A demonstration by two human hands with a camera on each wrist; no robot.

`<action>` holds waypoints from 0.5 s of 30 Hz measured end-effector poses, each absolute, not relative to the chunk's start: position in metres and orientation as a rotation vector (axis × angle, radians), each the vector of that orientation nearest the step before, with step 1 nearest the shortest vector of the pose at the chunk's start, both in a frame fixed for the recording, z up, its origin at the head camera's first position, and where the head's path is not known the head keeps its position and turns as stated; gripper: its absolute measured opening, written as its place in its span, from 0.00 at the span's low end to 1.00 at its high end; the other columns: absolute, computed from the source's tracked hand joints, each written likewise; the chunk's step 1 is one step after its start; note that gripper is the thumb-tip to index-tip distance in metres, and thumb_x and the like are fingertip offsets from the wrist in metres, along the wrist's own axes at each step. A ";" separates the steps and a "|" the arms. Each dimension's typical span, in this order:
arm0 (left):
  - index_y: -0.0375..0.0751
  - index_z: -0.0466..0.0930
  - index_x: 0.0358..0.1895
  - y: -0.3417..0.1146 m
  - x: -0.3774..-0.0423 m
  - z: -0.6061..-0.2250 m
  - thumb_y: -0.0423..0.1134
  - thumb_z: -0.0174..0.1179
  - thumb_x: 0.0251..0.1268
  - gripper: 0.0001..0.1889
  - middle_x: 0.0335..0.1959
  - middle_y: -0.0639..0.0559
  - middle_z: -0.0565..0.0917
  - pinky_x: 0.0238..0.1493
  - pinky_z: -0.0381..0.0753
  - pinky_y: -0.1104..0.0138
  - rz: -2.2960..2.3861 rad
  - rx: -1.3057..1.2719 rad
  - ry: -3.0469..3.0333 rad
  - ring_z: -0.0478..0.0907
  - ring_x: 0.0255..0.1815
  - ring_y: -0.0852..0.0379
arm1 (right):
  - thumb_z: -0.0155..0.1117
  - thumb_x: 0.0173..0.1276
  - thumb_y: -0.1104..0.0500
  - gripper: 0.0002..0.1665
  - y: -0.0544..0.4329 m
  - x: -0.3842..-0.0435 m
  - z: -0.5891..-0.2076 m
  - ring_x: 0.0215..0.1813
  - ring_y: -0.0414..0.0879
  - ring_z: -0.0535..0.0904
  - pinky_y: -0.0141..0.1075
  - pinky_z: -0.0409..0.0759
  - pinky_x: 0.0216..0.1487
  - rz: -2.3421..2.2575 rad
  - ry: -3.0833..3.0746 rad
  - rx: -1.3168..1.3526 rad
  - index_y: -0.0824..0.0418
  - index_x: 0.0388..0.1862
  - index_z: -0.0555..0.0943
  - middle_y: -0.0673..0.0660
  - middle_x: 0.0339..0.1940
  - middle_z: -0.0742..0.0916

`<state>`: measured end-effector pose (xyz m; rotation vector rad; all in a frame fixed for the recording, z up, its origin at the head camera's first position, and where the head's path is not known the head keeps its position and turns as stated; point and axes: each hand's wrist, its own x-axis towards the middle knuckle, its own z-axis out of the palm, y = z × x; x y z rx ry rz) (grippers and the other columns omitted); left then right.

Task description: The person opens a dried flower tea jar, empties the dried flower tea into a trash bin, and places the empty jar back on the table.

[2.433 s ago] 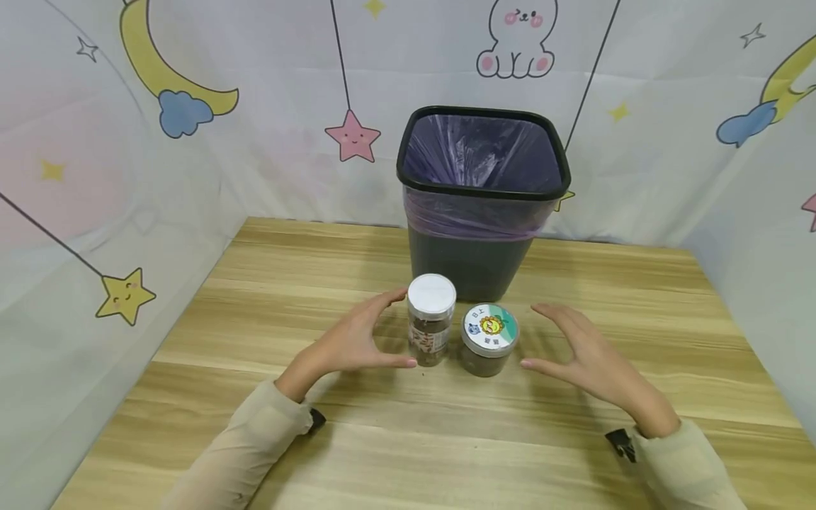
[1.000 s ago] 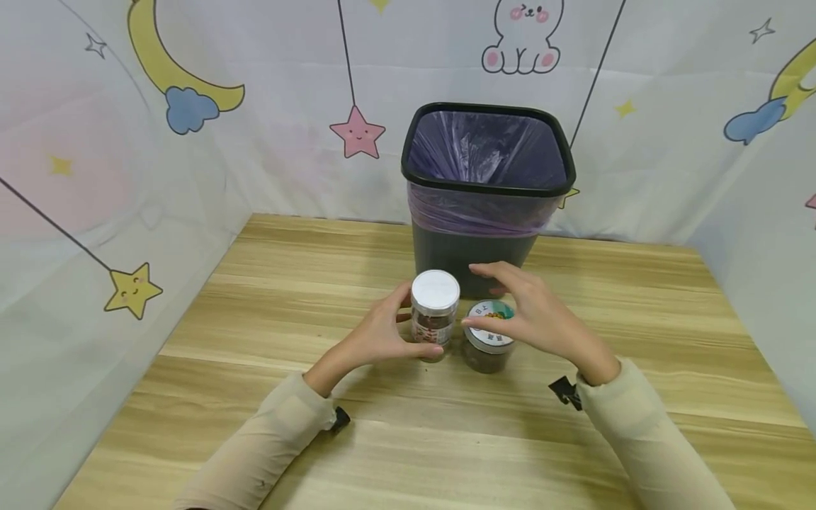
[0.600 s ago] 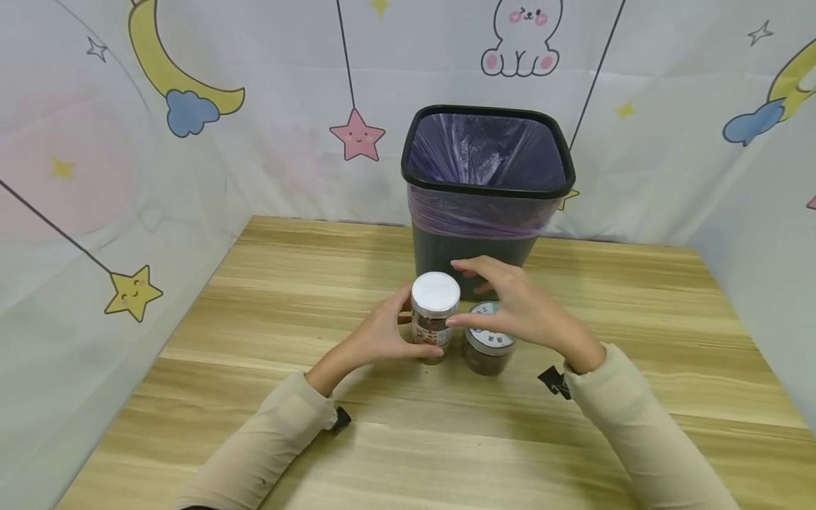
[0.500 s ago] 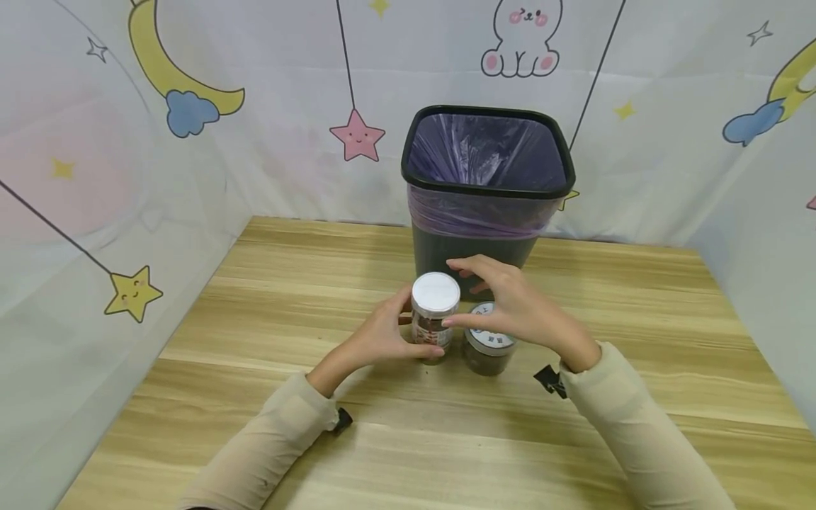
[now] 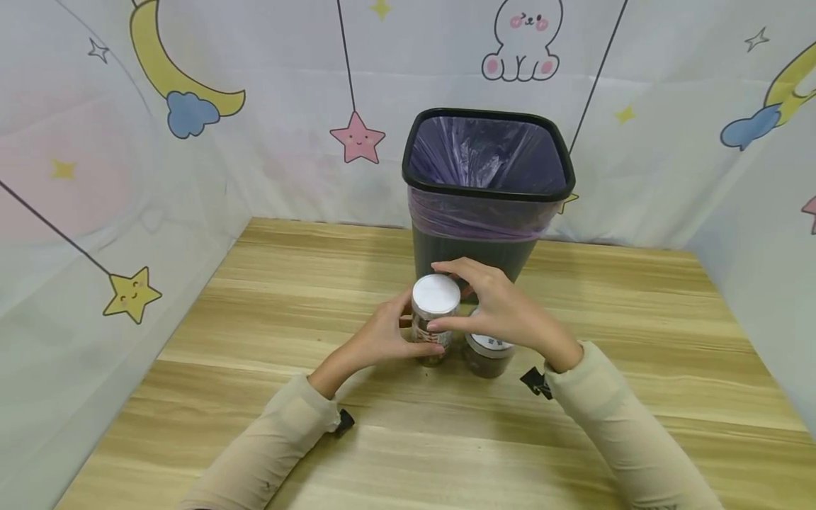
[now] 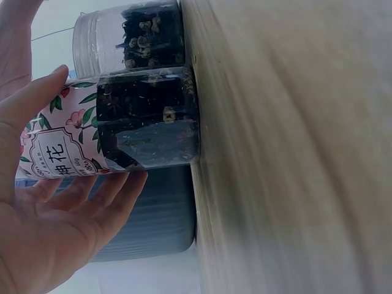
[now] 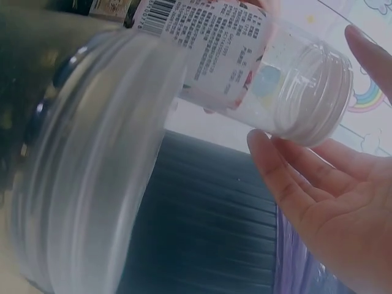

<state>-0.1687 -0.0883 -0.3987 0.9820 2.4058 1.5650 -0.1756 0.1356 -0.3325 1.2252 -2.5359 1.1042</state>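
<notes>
A tall clear jar (image 5: 436, 294) with a white lid stands upright on the table. My left hand (image 5: 382, 334) grips its lower body, the thumb on the near side and the fingers round the far side. Its pink flowered label and dark dried contents show in the left wrist view. Around the lid, my right hand (image 5: 500, 308) is spread, thumb and fingers on opposite sides. In the right wrist view its thumb is apart from the lid; whether its fingers touch is unclear. A shorter lidded jar (image 5: 489, 363) stands just right, partly hidden beneath the right hand.
Behind the jars stands a dark bin (image 5: 474, 244) lined with a purple plastic bag (image 5: 491, 152). The wood-grain table (image 5: 408, 453) reaches a printed cloth backdrop (image 5: 287, 142) at the back and sides.
My left hand has come in from the left and taken hold of the tall jar. My right hand has moved left, over the short jar, to the tall jar's lid. Both jars stay put.
</notes>
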 end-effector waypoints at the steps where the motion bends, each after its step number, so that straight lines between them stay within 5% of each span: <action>1: 0.33 0.62 0.72 -0.088 -0.168 -0.397 0.31 0.77 0.50 0.45 0.64 0.40 0.75 0.57 0.80 0.54 1.560 0.978 2.408 0.75 0.63 0.43 | 0.84 0.49 0.52 0.48 0.135 -0.176 -0.333 0.49 0.44 0.79 0.40 0.83 0.46 1.102 -2.537 1.223 0.67 0.66 0.74 0.55 0.54 0.83; 15: 0.44 0.64 0.73 -0.091 -0.181 -0.417 0.40 0.79 0.49 0.46 0.63 0.49 0.77 0.55 0.81 0.58 1.594 1.027 2.379 0.76 0.61 0.51 | 0.86 0.46 0.55 0.45 0.130 -0.177 -0.336 0.43 0.43 0.79 0.39 0.82 0.41 1.094 -2.468 1.271 0.68 0.63 0.77 0.55 0.51 0.84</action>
